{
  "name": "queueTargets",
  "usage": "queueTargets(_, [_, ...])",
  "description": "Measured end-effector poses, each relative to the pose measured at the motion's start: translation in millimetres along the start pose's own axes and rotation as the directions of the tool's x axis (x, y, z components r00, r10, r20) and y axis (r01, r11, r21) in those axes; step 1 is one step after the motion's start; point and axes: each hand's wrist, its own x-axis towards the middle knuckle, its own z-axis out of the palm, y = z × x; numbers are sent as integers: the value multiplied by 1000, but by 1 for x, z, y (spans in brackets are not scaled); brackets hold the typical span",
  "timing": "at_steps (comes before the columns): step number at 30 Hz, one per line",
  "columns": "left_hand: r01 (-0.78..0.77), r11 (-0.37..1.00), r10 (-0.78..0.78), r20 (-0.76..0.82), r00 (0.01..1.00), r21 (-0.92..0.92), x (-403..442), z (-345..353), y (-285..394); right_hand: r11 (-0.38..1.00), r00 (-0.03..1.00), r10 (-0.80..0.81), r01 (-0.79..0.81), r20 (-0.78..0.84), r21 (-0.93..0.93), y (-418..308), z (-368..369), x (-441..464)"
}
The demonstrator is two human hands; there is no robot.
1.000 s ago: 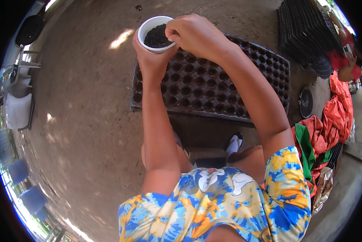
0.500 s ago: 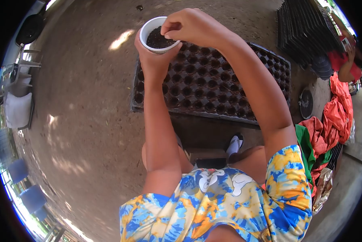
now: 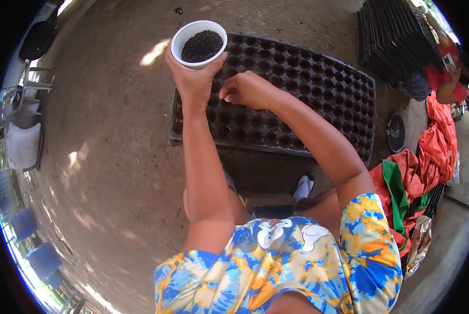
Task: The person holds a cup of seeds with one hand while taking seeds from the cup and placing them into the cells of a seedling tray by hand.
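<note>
My left hand (image 3: pixel 192 82) is wrapped round a white cup (image 3: pixel 177 46), holding it over the tray's far left corner. Inside the cup lie small dark grains (image 3: pixel 203 46), which look like seeds. My right hand (image 3: pixel 247 90) hovers over the left part of a black seedling tray (image 3: pixel 297 83), its fingertips pinched together. Whatever sits between those fingertips is too small to make out. The tray has many round cells that look filled with dark soil.
A tall stack of black trays (image 3: pixel 394 39) stands at the far right, beside a person in red (image 3: pixel 443 73). Red cloth (image 3: pixel 436 146) and green cloth (image 3: pixel 394 180) lie at right, near a dark round lid (image 3: pixel 396 132). White chairs (image 3: pixel 22 141) stand on the left.
My right hand has come out of the cup and moved down and toward me, over the tray cells. The cup has shifted slightly left in my left hand.
</note>
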Motion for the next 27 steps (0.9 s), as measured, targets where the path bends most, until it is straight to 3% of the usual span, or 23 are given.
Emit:
queueTargets(9, [-49, 999, 49, 26, 998, 0, 0, 3, -2, 997, 997, 76, -76, -4, -19, -1, -1, 4])
queueTargets(12, [-48, 999, 48, 26, 999, -15, 0, 3, -2, 996, 988, 88, -88, -123, 4, 1, -7, 6])
queueTargets(18, [-37, 998, 38, 26, 999, -42, 0, 4, -1, 993, 995, 23, -34, -99, -112, 6, -14, 12])
queueTargets(27, [-4, 1000, 6, 83, 997, -27, 1, 1, -4, 992, 999, 11, -17, -46, -127, 10, -15, 15])
